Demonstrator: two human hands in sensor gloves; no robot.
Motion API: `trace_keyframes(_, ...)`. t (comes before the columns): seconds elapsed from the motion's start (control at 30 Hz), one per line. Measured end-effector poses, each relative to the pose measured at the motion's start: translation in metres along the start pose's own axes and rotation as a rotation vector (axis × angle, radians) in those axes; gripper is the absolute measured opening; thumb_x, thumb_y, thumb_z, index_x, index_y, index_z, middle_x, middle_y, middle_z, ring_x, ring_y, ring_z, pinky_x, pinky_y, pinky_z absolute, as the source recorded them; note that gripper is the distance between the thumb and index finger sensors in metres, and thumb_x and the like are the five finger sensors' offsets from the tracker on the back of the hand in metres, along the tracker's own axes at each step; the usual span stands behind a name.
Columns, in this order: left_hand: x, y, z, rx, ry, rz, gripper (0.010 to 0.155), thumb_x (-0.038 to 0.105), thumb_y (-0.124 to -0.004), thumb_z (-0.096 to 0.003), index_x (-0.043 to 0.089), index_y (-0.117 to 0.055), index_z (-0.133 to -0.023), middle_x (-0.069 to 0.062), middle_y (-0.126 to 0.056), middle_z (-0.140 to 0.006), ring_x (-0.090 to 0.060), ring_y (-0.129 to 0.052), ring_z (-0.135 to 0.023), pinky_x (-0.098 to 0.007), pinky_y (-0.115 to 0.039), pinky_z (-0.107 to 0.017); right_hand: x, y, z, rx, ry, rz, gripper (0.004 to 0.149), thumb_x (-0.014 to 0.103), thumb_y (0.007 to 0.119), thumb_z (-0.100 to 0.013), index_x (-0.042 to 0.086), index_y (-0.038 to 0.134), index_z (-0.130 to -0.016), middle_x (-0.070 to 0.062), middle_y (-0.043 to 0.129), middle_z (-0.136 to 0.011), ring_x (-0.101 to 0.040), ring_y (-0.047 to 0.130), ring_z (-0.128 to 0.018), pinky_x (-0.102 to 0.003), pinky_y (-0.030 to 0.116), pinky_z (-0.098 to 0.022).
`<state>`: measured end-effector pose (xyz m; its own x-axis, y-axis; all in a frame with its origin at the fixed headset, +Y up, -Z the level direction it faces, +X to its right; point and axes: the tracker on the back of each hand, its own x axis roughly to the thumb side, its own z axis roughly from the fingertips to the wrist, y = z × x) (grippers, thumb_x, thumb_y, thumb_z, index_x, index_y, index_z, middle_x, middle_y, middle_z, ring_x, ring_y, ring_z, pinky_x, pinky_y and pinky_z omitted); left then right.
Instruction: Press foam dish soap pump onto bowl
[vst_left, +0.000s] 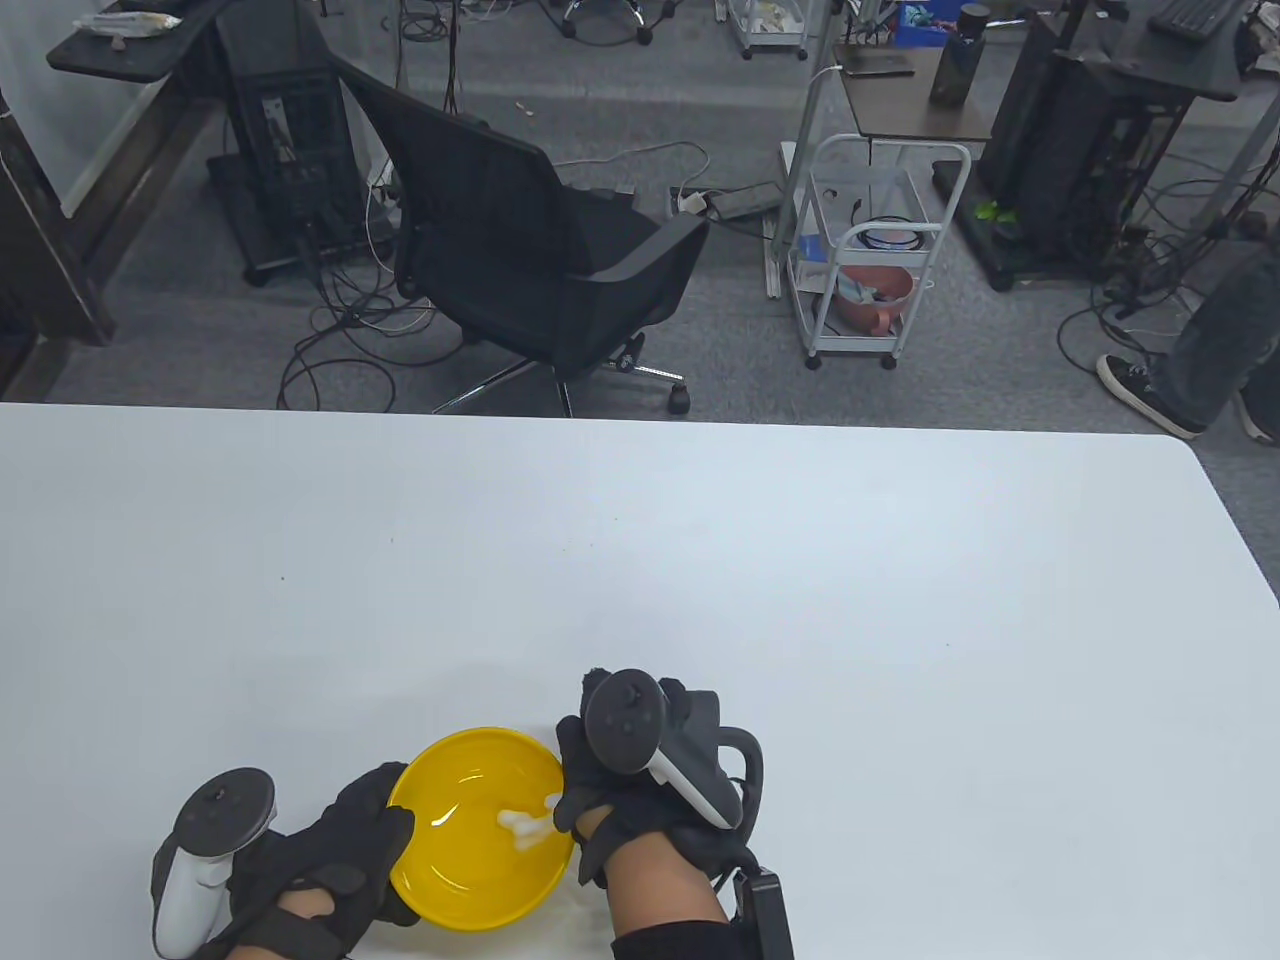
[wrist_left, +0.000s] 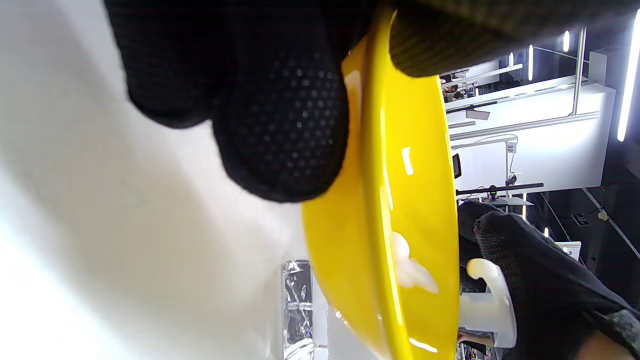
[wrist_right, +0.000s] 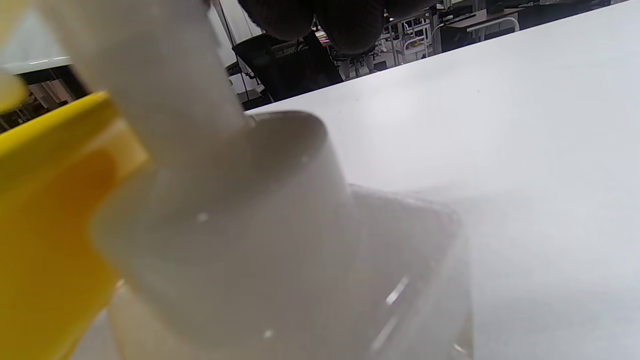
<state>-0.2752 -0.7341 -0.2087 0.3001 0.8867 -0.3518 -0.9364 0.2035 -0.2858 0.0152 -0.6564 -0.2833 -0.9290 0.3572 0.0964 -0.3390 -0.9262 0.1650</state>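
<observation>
My left hand comes in from the bottom edge at about 7 o'clock in the table view, black-gloved, its tracker strapped on the back and leaning out toward 9 o'clock. Its fingers reach toward 3 o'clock and grip a rim, thumb on one face and fingers on the other, as the left wrist view shows. My right hand sits at about 6 o'clock, forearm rising from the bottom edge, knuckles arched and palm down, pressing on what lies beneath it. Its tracker rides on top, pointing toward 11 o'clock. In the right wrist view only its fingertips show, at 12 o'clock.
</observation>
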Motion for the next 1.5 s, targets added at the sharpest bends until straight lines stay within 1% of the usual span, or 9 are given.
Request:
trace_keyframes(0.23,0.0,-0.001,-0.001,0.001,0.004,-0.002,0.061,0.049,-0.065,-0.0548,0.032,-0.042,-0.109,0.005,-0.063,-0.103,-0.011,-0.108,-0.041,-0.036,-0.089,-0.049,0.0,0.009,-0.001,-0.002,0.008,0.047,0.064,0.048,0.064,-0.054,0.014,0.058,-0.108,-0.017,0.058,-0.105,-0.048,0.049,-0.099,-0.071,0.03,-0.066)
trace_keyframes(0.53,-0.003,-0.002,-0.004,-0.025,0.013,0.026,0.061,0.05,-0.065,-0.0549,0.033,-0.041,-0.109,0.005,-0.061,-0.104,-0.011,-0.108,-0.042,-0.036,-0.089,-0.05,-0.008,0.013,0.002,-0.024,0.031,-0.043,0.064,0.049,0.064,-0.054,0.014,0.059,-0.107,-0.017,0.06,-0.104,-0.049,0.051,-0.098,-0.071,0.032,-0.066)
trace_keyframes(0.67,-0.001,-0.002,-0.003,-0.026,0.014,0.034,0.061,0.049,-0.065,-0.0551,0.033,-0.041,-0.109,0.005,-0.058,-0.106,-0.012,-0.108,-0.043,-0.037,-0.089,-0.05,-0.007,0.012,0.002,-0.03,0.025,-0.043,0.064,0.048,0.065,-0.054,0.014,0.06,-0.107,-0.018,0.061,-0.104,-0.049,0.052,-0.097,-0.071,0.032,-0.065)
trace_keyframes(0.83,0.0,-0.002,-0.002,-0.014,0.009,0.019,0.061,0.049,-0.065,-0.0552,0.033,-0.041,-0.109,0.004,-0.058,-0.106,-0.012,-0.108,-0.043,-0.037,-0.089,-0.051,-0.01,0.001,0.006,-0.05,0.005,-0.135,0.064,0.048,0.067,-0.053,0.013,0.062,-0.106,-0.018,0.062,-0.103,-0.049,0.052,-0.096,-0.07,0.033,-0.065)
trace_keyframes(0.93,-0.001,-0.002,-0.002,-0.019,0.009,0.028,0.062,0.049,-0.066,-0.0552,0.033,-0.041,-0.109,0.004,-0.058,-0.106,-0.012,-0.108,-0.044,-0.037,-0.088,-0.051,-0.007,-0.004,0.006,-0.037,0.025,-0.097,0.065,0.049,0.067,-0.053,0.012,0.062,-0.106,-0.019,0.061,-0.103,-0.05,0.05,-0.097,-0.07,0.032,-0.065)
trace_keyframes(0.97,-0.001,-0.002,-0.001,-0.022,0.007,0.029,0.062,0.049,-0.066,-0.0551,0.032,-0.041,-0.109,0.004,-0.058,-0.106,-0.013,-0.108,-0.044,-0.037,-0.088,-0.051,-0.004,-0.005,0.007,-0.033,0.026,-0.045,0.065,0.049,0.066,-0.053,0.013,0.062,-0.106,-0.018,0.061,-0.103,-0.049,0.051,-0.097,-0.07,0.032,-0.065)
trace_keyframes(1.07,0.0,-0.002,-0.002,-0.017,0.005,0.024,0.062,0.049,-0.066,-0.0552,0.032,-0.041,-0.109,0.004,-0.059,-0.106,-0.013,-0.108,-0.043,-0.037,-0.089,-0.051,0.001,-0.005,0.008,-0.06,0.016,0.017,0.065,0.049,0.066,-0.053,0.013,0.062,-0.106,-0.018,0.062,-0.103,-0.049,0.052,-0.097,-0.07,0.033,-0.065)
trace_keyframes(1.4,0.0,-0.003,-0.002,-0.027,0.003,0.035,0.061,0.05,-0.065,-0.0552,0.033,-0.041,-0.109,0.005,-0.059,-0.106,-0.012,-0.108,-0.044,-0.036,-0.088,-0.051,0.001,0.005,0.004,-0.039,0.025,0.047,0.063,0.048,0.063,-0.054,0.013,0.06,-0.107,-0.018,0.061,-0.104,-0.049,0.052,-0.097,-0.071,0.033,-0.065)
trace_keyframes(1.5,-0.002,-0.003,-0.003,-0.03,0.004,0.034,0.061,0.05,-0.065,-0.0553,0.033,-0.04,-0.109,0.005,-0.059,-0.106,-0.011,-0.108,-0.044,-0.036,-0.088,-0.051,0.0,0.011,0.003,-0.018,0.062,0.07,0.062,0.046,0.061,-0.054,0.013,0.058,-0.106,-0.018,0.06,-0.103,-0.05,0.053,-0.097,-0.071,0.034,-0.065)
